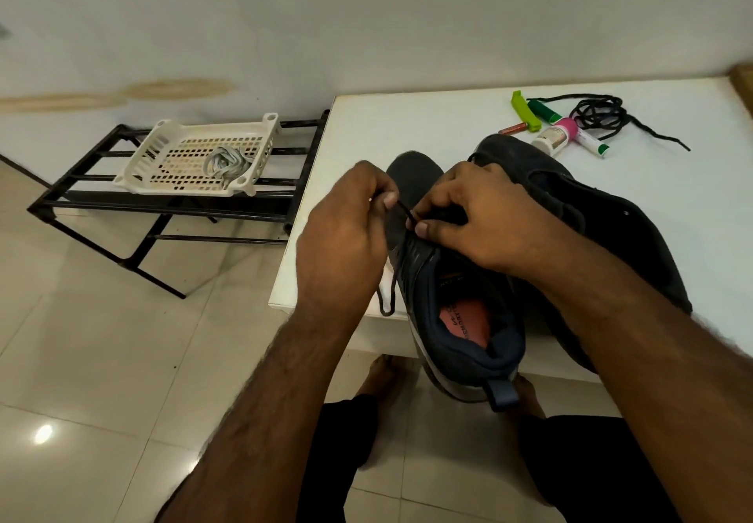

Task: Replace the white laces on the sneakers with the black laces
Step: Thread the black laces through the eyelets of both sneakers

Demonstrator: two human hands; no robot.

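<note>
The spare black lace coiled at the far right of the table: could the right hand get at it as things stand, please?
Probably yes, once freed. The right hand is pinching the black lace on the near sneaker. The coiled lace lies uncovered on the table beyond the second sneaker, beside small bottles.

We see dark navy sneakers (460,302) with an orange insole (464,325), black laces (599,115), pale grey laces (226,163) in a cream perforated basket (163,155), a black rack (102,200), a white table (672,180).
</note>
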